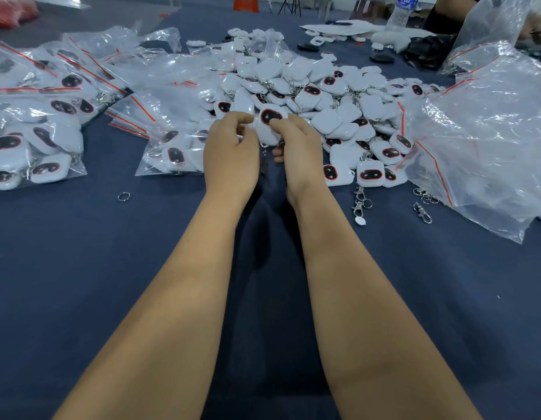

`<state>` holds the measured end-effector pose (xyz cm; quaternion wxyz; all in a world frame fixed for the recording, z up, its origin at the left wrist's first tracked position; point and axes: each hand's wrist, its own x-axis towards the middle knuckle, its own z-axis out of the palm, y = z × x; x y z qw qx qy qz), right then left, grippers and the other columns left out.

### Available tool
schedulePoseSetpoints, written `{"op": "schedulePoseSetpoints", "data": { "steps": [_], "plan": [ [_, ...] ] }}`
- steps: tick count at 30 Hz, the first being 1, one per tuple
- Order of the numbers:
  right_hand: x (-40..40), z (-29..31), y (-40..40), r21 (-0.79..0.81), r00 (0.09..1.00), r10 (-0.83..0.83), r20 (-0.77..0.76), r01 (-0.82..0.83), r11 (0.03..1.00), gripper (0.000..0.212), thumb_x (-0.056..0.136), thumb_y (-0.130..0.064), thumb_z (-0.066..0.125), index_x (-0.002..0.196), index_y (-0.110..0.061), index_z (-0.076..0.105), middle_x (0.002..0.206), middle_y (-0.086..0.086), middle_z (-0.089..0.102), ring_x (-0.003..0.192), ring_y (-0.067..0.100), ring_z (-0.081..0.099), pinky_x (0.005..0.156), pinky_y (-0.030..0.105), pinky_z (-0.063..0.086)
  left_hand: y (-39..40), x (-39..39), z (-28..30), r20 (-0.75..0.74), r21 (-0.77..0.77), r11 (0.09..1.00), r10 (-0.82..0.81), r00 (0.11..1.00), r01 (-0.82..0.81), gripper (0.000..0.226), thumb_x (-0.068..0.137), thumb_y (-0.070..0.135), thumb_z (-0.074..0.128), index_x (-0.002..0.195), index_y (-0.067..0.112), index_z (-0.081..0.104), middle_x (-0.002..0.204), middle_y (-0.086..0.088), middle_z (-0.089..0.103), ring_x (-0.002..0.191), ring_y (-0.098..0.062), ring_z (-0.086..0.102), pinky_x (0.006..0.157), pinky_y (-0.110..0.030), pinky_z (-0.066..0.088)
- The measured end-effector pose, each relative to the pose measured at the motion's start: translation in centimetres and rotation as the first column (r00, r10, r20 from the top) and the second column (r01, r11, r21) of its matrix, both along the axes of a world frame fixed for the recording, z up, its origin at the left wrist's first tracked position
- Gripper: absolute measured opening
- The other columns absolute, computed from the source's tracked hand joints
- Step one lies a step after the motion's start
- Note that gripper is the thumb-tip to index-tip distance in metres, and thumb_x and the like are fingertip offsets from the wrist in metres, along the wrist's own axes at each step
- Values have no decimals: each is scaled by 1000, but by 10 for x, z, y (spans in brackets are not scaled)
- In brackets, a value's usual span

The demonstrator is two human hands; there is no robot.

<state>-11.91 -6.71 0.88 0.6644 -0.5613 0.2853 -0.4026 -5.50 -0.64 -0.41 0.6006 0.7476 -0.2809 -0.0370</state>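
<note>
While the heap of loose white keychain units point(323, 95) spreads across the middle of the table point(81, 268) toward its far edge, the person holds 1 unit just on the near side of that heap, probably so the next piece is always close by. The left hand point(231, 147) has thumb and forefinger curled in a pinch at the unit's left edge, and the right hand point(296, 144) pinches its right edge. This likely steadies it while a ring or clear bag is fitted, though which cannot be made out. The held unit point(270, 121) sits between the 2 sets of fingertips, its black oval face turned up toward the camera. Filled red-strip bags point(35, 131) lie toward the left edge and empty bags point(490, 131) toward the right, both handy for packing. 1 loose ring point(123, 196) lies on the cloth near the filled bags.
</note>
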Motion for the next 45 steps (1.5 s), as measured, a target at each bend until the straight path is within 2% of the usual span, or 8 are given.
{"op": "schedulePoseSetpoints", "data": {
  "steps": [10, 20, 23, 27, 30, 37, 42, 45],
  "plan": [
    [1, 1, -9, 278, 976, -13, 218, -49, 959, 17, 93, 3, 47, 81, -9, 47, 76, 6, 62, 74, 24, 70, 73, 28, 57, 1, 3, -7, 224, 239, 968, 15, 974, -70, 50, 82, 20, 64, 130, 18, 51, 109, 4, 63, 90, -13, 54, 72, -23, 34],
    [9, -4, 1, 238, 976, 109, 188, -153, 959, 15, 97, 3, 49, 110, -5, 46, 99, 13, 64, 77, 19, 69, 72, 32, 62, 5, 3, 3, -101, -108, 985, 126, 987, -137, 31, 84, 4, 54, 104, 26, 61, 91, 12, 62, 78, -1, 58, 63, -8, 42],
    [10, -6, 2, 166, 980, 149, 133, -171, 971, 11, 98, 1, 51, 105, -5, 47, 103, 15, 65, 92, 27, 67, 92, 43, 56, 6, 4, 7, -149, -238, 962, 102, 984, -136, 29, 82, 3, 57, 98, 26, 63, 89, 11, 65, 70, 5, 57, 67, -13, 46],
    [11, -5, 4, 165, 977, 156, 145, -179, 970, 11, 100, -1, 49, 109, -6, 45, 106, 20, 66, 91, 27, 67, 88, 39, 58, 7, 7, 8, -236, -330, 940, 11, 972, -90, 33, 78, -1, 57, 94, 27, 63, 88, 3, 69, 72, -9, 62, 67, -24, 49],
    [9, -4, 0, 195, 970, 96, 221, -140, 971, 12, 102, -6, 47, 114, -5, 44, 100, 17, 67, 89, 26, 68, 88, 36, 57, 6, 11, 5, -257, -292, 955, -26, 966, -52, 35, 79, -1, 62, 97, 29, 59, 92, -3, 70, 73, -17, 60, 67, -30, 48],
    [7, -1, 0, 210, 957, 104, 270, -164, 964, 7, 105, -16, 44, 106, -9, 42, 101, 16, 69, 91, 23, 69, 82, 31, 58, 4, 7, 0, -63, -36, 999, 11, 998, -13, 34, 83, 8, 61, 110, 29, 57, 84, 13, 61, 64, 5, 53, 58, -6, 40],
    [7, -4, -1, 158, 989, 70, 132, -91, 983, 7, 103, -16, 47, 108, -13, 42, 95, 7, 67, 83, 18, 68, 74, 35, 58, 5, 2, 3, -138, -112, 994, 3, 990, -19, 29, 84, 9, 58, 106, 29, 58, 90, 8, 62, 73, -12, 61, 64, -29, 54],
    [8, -4, 0, 132, 994, 79, 70, -88, 987, 7, 101, -12, 47, 103, -13, 41, 91, 10, 66, 81, 23, 66, 84, 46, 55, 6, 0, 7, -164, -217, 975, 18, 986, -53, 31, 84, 3, 57, 105, 25, 60, 93, 2, 63, 64, -2, 57, 51, -18, 48]
  ]
}}
